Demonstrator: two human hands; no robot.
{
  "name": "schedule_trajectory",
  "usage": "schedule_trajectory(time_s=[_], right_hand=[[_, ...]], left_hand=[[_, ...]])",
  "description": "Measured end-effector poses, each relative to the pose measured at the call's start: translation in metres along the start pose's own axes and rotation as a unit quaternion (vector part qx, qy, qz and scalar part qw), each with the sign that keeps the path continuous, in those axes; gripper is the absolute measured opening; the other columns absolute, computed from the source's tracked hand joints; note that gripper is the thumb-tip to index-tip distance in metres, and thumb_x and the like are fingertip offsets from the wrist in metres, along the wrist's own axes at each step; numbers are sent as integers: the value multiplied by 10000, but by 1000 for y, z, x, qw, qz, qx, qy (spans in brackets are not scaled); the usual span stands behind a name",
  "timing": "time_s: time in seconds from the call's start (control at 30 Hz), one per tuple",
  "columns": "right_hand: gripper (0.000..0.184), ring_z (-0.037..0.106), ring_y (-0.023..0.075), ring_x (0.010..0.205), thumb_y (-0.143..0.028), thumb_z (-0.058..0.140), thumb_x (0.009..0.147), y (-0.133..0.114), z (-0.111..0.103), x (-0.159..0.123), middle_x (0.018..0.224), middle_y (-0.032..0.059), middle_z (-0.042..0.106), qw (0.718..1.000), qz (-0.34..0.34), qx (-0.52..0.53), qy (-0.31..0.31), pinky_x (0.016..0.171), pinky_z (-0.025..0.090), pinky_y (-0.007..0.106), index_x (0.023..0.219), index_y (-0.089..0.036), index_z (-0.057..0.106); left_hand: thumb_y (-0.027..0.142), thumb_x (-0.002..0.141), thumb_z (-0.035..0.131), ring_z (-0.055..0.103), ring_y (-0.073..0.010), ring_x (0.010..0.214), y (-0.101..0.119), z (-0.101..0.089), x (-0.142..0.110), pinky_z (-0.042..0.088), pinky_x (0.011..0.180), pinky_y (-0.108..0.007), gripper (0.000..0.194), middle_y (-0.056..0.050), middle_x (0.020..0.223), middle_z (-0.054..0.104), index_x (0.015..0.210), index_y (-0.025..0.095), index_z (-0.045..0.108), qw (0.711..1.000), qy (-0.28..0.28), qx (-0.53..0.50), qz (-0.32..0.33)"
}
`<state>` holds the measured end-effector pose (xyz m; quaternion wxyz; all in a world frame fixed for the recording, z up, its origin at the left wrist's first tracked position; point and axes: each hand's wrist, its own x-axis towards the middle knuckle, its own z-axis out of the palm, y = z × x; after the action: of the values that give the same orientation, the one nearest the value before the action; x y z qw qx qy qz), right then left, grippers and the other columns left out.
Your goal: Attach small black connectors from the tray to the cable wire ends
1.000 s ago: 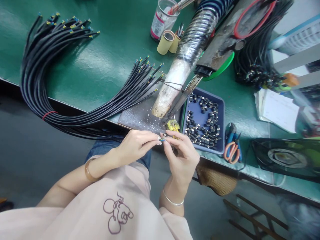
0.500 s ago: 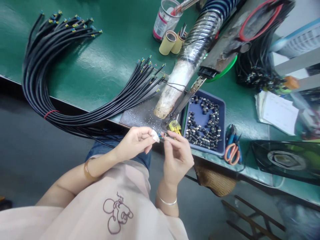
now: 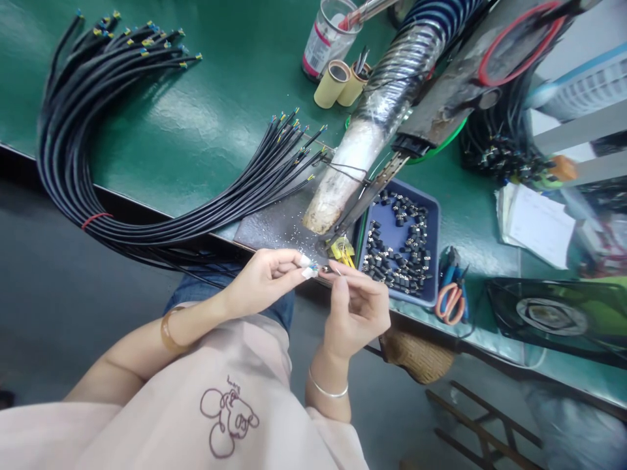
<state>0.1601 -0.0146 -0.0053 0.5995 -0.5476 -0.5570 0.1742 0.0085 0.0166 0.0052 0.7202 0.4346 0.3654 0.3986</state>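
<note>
My left hand (image 3: 267, 277) pinches a small cable end with bluish wires (image 3: 314, 267) between thumb and forefinger, whose tips have white wraps. Just right of the wires is a tiny dark piece (image 3: 325, 269), partly hidden by fingers. My right hand (image 3: 358, 307) has thumb and forefinger closed close beside it, on something thin and shiny that I cannot make out. Both hands are in front of the bench edge. Behind the right hand, a blue tray (image 3: 437, 241) holds many small black connectors with metal pins (image 3: 416, 245).
Left on the green bench (image 3: 196, 137) lies a bundle of black cables (image 3: 161, 230). A wrapped duct (image 3: 343, 156) and a metal arm (image 3: 375, 186) slant down behind my hands. Pliers (image 3: 451, 300) lie right of the tray; two small cups (image 3: 332, 85) and a jar (image 3: 326, 42) stand behind.
My right hand has moved slightly right, its thumb and forefinger drawing away from the wires. My left hand stays nearly in place. The view has shifted slightly.
</note>
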Motion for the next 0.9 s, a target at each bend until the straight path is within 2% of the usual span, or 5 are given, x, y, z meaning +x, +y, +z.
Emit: schedule_trajectory(time_s=[0.17,0.3,0.5,0.7,0.9], right_hand=[[110,783,165,783,-213,736,884,1,0,6,936,43,799,999,34,-7,-27,687,645,278,837,-194,638],[114,785,188,893,-180,751,862,3,2,8,930,38,798,1000,3,-15,-23,775,653,325,816,-200,648],[102,783,181,888,-149,741,862,5,4,11,957,30,803,999,-12,-29,-32,727,642,299,817,-206,670],[83,780,183,925,-142,741,864,6,4,18,975,30,800,998,-29,-35,-38,754,641,303,842,-207,694],[102,778,186,930,-132,739,861,5,7,22,939,14,793,998,-44,-33,-35,803,646,333,821,-213,692]], left_hand=[[373,863,684,281,-53,511,0,1,6,213,472,-207,262,75,571,382,801,128,616,1000,-5,-3,12],[369,839,698,301,-56,531,2,2,10,230,494,-210,259,68,590,406,790,132,604,1000,-3,4,8],[378,838,682,347,-68,569,2,2,15,263,539,-212,255,52,625,442,799,140,600,1000,14,21,2],[405,817,709,404,-74,593,4,2,19,318,563,-207,276,35,667,518,836,141,634,999,29,21,0],[385,813,730,404,-61,576,10,4,22,348,565,-201,271,49,664,514,828,135,626,999,27,-10,24]])
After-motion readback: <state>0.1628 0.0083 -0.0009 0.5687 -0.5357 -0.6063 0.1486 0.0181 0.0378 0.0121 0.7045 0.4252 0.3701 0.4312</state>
